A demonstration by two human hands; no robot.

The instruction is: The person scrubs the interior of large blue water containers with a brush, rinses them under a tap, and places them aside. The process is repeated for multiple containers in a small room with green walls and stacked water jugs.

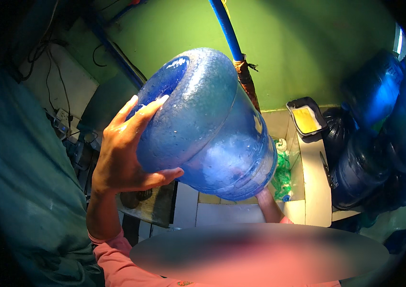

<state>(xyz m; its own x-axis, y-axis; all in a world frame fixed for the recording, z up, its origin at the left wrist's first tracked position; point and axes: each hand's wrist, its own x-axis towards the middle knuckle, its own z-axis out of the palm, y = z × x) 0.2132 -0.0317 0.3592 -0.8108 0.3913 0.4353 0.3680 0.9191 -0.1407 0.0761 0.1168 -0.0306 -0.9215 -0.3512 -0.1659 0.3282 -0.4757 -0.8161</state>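
A large blue translucent water jug (208, 129) is held up tilted, its hollow base toward the upper left. Around the rim of that base my left hand (126, 143) grips the jug, its fingertips over the edge and its thumb along the side. Below the jug's right end, the wrist of my right hand (264, 197) shows. Its fingers are hidden by the jug, so their grip does not show. Wet drops speckle the jug's surface.
A tiled basin (298, 172) lies beneath the jug, with green netting (283, 170) inside. On its ledge rests a black tray (308, 116) with a yellow sponge-like block. More blue jugs (373, 95) stack at right. A blue pipe (227, 28) runs down the green wall; a teal cloth (31, 182) hangs left.
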